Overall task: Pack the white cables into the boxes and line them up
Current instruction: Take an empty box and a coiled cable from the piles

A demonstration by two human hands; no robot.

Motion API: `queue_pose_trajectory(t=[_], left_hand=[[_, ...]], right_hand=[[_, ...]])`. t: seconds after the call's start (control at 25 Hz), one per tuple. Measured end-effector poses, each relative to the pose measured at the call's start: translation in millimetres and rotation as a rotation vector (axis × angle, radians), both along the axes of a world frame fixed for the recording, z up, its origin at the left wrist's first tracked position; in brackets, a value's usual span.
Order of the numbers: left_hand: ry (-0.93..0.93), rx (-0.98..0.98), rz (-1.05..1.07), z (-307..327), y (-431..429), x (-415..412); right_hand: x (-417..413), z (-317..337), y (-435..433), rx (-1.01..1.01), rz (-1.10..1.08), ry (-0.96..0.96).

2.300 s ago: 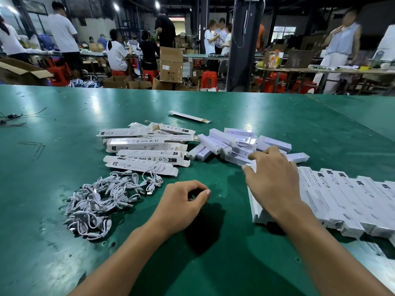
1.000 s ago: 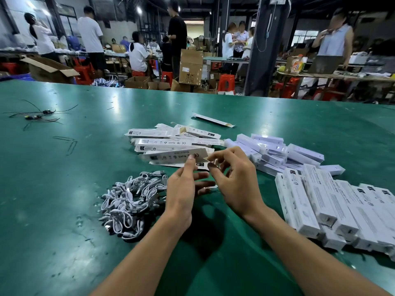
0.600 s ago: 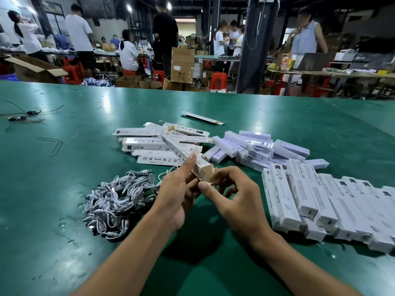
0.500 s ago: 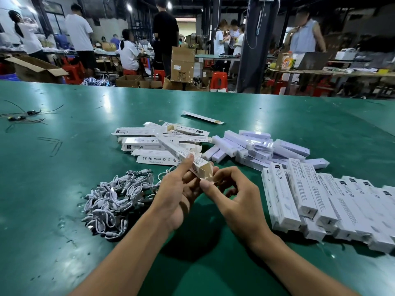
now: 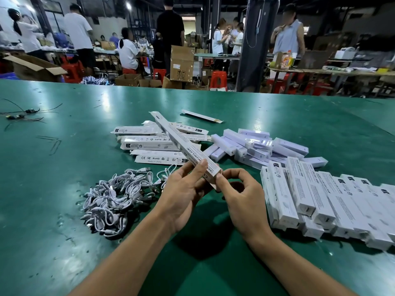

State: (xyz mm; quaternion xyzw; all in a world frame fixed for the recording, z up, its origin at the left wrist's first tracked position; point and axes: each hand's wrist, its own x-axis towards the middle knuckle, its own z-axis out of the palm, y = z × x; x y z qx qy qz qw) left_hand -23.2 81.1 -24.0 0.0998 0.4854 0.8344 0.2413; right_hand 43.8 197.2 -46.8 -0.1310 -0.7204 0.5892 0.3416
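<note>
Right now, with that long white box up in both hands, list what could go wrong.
1. The left hand and right hand pinch the long white cardboard box only at its near end; the far end could dip into the flat white cartons beneath.
2. The white cables lie tangled in a heap; pulling one may drag others.

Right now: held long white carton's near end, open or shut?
Open: on the long white cardboard carton, the brown inner flap hangs unfolded at the near end, by the right hand.
</note>
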Motion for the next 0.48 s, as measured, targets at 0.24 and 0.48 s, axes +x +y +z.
queue_pose_trajectory(t=[0.24,0.48], left_hand=[[-0.014,0.036,0.002,2.8,-4.6,-4.0],[-0.053,-0.024,0.013,6.2,-9.2,-8.0]], right_hand=[[2.0,1.6,-2.2,0.092,0.071,0.06],[5.8,2.6,6.3,0.356,0.211,0.119]])
